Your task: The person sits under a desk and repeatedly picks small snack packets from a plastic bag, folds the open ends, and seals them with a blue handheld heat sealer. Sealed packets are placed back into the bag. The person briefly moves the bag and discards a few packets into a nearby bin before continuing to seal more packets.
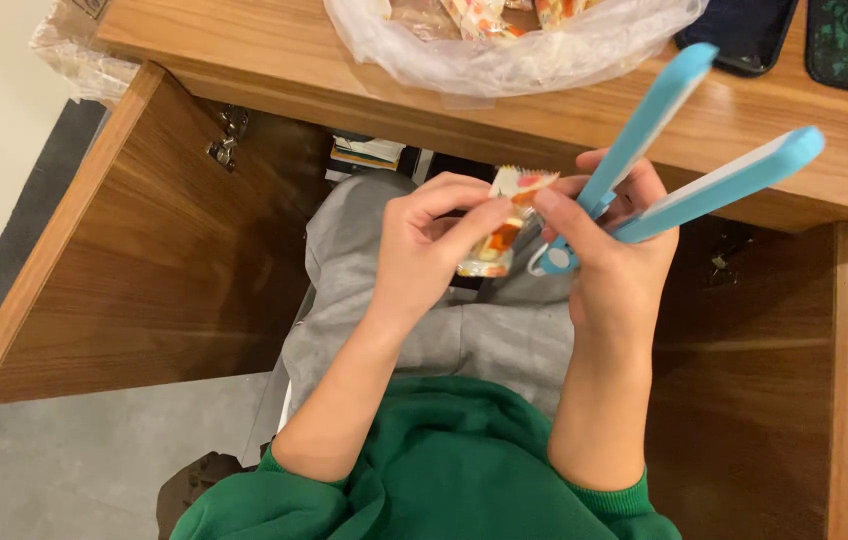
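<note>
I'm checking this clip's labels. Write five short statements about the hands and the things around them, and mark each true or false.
1. The right hand holds a light blue hinged tool with its two arms spread apart. True.
2. The left hand grips a pair of metal scissors. False: it pinches a small orange and white packet.
3. A clear plastic bag of packets lies on the wooden desk. True.
4. The person wears red sleeves. False: the sleeves are green.
5. The packet lies flat on the desk. False: it is held above the lap.
</note>
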